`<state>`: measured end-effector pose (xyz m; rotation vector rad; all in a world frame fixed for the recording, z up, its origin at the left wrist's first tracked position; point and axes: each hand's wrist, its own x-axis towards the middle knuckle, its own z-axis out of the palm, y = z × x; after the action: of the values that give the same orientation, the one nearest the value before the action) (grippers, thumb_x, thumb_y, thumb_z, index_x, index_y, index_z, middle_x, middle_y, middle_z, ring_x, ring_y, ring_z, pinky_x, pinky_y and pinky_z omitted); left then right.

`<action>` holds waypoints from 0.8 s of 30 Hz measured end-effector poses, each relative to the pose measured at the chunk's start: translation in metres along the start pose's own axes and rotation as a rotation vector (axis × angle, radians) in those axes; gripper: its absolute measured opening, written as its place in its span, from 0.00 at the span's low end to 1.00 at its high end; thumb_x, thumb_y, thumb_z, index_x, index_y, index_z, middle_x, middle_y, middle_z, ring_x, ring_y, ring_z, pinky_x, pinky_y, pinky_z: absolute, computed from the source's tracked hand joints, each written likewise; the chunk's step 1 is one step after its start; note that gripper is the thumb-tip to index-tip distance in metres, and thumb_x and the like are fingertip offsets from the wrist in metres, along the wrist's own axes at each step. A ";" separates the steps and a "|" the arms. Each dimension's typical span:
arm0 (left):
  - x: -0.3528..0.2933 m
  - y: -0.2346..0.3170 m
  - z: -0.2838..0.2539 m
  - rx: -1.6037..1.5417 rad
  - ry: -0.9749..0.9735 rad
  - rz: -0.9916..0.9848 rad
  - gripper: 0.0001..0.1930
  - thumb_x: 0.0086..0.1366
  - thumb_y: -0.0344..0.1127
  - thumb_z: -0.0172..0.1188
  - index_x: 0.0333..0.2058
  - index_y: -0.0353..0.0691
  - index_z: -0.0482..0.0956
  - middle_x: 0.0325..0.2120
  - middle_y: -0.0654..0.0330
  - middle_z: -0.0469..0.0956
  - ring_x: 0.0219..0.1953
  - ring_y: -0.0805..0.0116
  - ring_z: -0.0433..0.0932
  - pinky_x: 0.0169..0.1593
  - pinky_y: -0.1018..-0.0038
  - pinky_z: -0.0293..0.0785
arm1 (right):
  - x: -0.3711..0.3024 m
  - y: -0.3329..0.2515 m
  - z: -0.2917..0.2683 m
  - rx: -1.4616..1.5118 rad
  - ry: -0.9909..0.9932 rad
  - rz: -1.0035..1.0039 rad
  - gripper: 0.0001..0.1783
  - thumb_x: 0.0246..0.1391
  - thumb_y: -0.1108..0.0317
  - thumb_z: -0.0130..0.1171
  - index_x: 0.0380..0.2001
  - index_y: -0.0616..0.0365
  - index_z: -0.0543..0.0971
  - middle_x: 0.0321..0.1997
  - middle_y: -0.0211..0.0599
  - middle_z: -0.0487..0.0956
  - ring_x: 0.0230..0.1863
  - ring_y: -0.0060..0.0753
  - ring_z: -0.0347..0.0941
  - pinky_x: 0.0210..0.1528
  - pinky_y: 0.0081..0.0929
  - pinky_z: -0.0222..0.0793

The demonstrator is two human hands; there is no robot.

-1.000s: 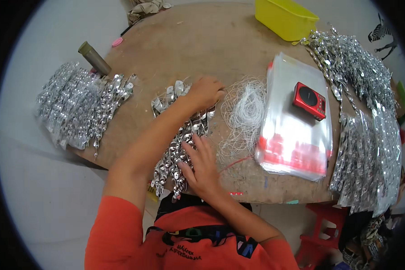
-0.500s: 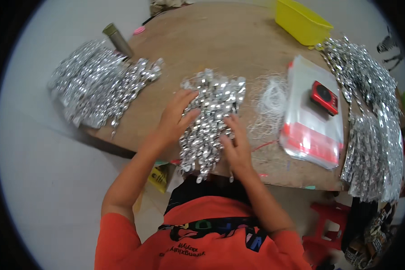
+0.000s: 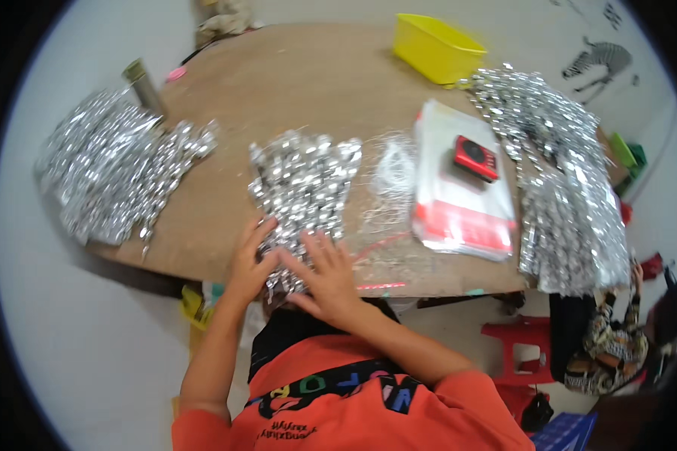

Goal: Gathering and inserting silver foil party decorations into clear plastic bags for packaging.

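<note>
A bundle of shiny silver sequin-like strands (image 3: 305, 180) lies on the brown table in front of me, fanned wide at the far end and narrower near the table's front edge. My left hand (image 3: 250, 267) rests along the left side of its near end, thumb and fingers apart. Across the same narrow end, my right hand (image 3: 329, 274) lies with fingers spread, touching the strands from above and the right. The hands partly hide the lowest strands. Just right of the bundle is a loose tangle of white string (image 3: 393, 177).
Clear plastic bags (image 3: 466, 214) with a red band lie stacked at right, a small red device (image 3: 475, 158) on top. Silver strands (image 3: 101, 169) heap at left beside a tube (image 3: 144, 89); more strands (image 3: 568, 180) hang at right. A yellow basket (image 3: 436, 52) stands behind.
Both hands have slid toward me, down to the bundle's near end. My right hand has come in over the strands with fingers spread. The whole view has shifted too.
</note>
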<state>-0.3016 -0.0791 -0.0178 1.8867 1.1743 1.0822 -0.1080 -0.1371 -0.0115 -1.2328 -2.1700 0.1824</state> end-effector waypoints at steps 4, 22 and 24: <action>-0.001 0.002 0.003 0.064 0.026 -0.027 0.26 0.56 0.32 0.60 0.56 0.39 0.71 0.61 0.46 0.63 0.63 0.53 0.62 0.64 0.65 0.56 | -0.012 0.014 -0.028 0.049 -0.023 0.001 0.40 0.44 0.51 0.65 0.63 0.39 0.65 0.69 0.46 0.56 0.68 0.57 0.49 0.63 0.62 0.46; -0.002 0.009 0.002 -0.375 0.339 -0.254 0.19 0.69 0.32 0.47 0.56 0.29 0.67 0.54 0.56 0.70 0.56 0.69 0.68 0.61 0.73 0.59 | -0.080 0.271 -0.181 -0.300 0.126 0.537 0.32 0.37 0.45 0.70 0.48 0.44 0.78 0.57 0.52 0.71 0.61 0.52 0.63 0.60 0.44 0.59; 0.006 0.012 0.006 -0.216 0.252 -0.045 0.19 0.67 0.30 0.49 0.54 0.30 0.69 0.54 0.56 0.70 0.55 0.66 0.68 0.62 0.70 0.59 | -0.076 0.270 -0.183 -0.166 0.149 0.563 0.31 0.34 0.44 0.70 0.45 0.39 0.80 0.62 0.52 0.67 0.64 0.52 0.58 0.63 0.47 0.54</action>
<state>-0.2900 -0.0792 -0.0084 1.5858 1.1764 1.3929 0.2227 -0.0822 -0.0110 -1.8705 -1.6930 0.1367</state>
